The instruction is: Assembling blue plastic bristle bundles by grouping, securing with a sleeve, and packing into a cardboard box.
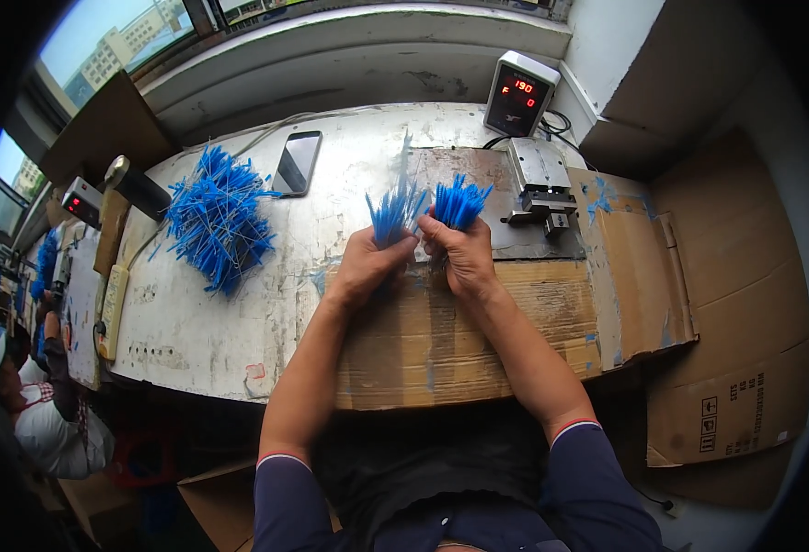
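My left hand (372,265) is closed around a loose bundle of thin blue strips (391,221), whose upper ends fan out and are smeared by motion. Close beside it, my right hand (464,256) grips a tighter bunch of the same blue strips (460,202), tips pointing up. Both hands are over the middle of the worktable, nearly touching. To their left lies a large tangled heap of blue strips (220,221) with pale, wire-like parts among them. The strips' exact kind is unclear, and their lower ends are hidden by my fingers.
A small metal fixture (542,184) stands right of my hands, with a red-digit display box (521,94) behind it. A smartphone (297,164) lies near the heap, beside a dark cylinder (137,189). Cardboard (515,308) covers the table's front. Another person (50,414) sits far left.
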Demonstrator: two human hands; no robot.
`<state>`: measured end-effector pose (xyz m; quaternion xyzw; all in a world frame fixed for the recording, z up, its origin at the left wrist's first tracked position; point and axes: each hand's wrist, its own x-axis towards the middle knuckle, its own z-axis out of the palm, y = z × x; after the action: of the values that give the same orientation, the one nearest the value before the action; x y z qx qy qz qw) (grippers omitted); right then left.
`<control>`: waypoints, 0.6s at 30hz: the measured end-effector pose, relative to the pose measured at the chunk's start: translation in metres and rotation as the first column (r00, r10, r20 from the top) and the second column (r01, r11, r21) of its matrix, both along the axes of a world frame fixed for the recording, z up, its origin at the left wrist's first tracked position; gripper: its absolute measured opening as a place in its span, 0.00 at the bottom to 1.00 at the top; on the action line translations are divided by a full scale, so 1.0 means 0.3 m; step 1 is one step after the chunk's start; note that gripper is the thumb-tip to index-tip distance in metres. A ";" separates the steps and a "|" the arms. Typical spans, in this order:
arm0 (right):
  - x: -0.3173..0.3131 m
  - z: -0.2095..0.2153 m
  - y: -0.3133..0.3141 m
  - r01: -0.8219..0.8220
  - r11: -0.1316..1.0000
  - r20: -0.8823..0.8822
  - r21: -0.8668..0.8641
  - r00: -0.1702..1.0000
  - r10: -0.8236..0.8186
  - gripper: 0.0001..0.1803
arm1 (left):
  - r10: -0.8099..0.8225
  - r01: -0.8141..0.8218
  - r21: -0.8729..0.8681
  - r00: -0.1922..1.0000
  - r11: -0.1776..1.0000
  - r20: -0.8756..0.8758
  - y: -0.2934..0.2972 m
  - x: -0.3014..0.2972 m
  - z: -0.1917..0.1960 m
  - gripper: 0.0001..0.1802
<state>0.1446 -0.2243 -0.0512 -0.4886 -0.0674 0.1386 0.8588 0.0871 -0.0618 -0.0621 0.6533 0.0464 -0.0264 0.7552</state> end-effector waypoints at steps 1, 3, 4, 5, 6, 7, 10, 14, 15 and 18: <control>0.000 0.002 0.003 0.010 1.000 0.033 -0.007 0.999 -0.010 0.09 | 0.000 0.000 0.001 1.000 1.000 0.002 0.003 0.003 -0.007 0.08; -0.008 0.007 0.005 -0.013 1.000 -0.007 -0.003 1.000 0.013 0.09 | -0.019 0.017 0.049 0.999 0.999 0.048 0.000 0.002 -0.012 0.08; -0.011 0.010 0.006 -0.036 0.999 -0.046 0.004 0.998 0.036 0.09 | -0.018 0.016 0.048 0.999 0.999 0.048 0.001 0.002 -0.014 0.08; -0.011 0.012 0.004 -0.037 0.999 -0.046 0.003 0.998 0.037 0.09 | -0.027 0.024 0.064 0.999 0.998 0.047 -0.001 0.001 -0.010 0.08; -0.009 0.015 0.002 -0.044 0.999 -0.051 0.012 0.998 0.044 0.09 | -0.036 0.033 0.080 0.998 0.996 0.046 -0.003 0.001 -0.007 0.08; -0.007 0.017 -0.001 -0.051 0.998 -0.056 0.021 0.997 0.052 0.09 | -0.035 0.032 0.078 0.998 0.996 0.047 -0.007 0.000 -0.005 0.08; 0.012 0.007 -0.016 -0.003 1.000 -0.085 0.009 0.996 0.003 0.09 | -0.051 0.049 0.051 0.998 0.997 0.045 -0.014 0.001 0.003 0.09; 0.059 0.043 -0.053 0.180 0.980 -0.084 0.083 0.981 -0.173 0.07 | -0.023 0.022 -0.159 1.000 0.987 -0.004 -0.014 0.000 0.030 0.12; 0.062 0.074 -0.056 0.200 0.966 -0.102 0.161 0.977 -0.186 0.07 | 0.003 -0.007 -0.176 1.000 0.984 -0.023 -0.007 -0.007 0.035 0.12; 0.085 0.098 -0.099 0.260 0.943 -0.012 0.206 0.965 -0.263 0.07 | 0.052 -0.056 -0.142 0.998 0.988 -0.036 0.001 -0.009 0.039 0.13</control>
<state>0.1700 -0.2540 -0.0218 -0.4027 -0.0225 0.0120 0.9150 0.0844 -0.0616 -0.0503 0.5956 0.0742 -0.0197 0.7996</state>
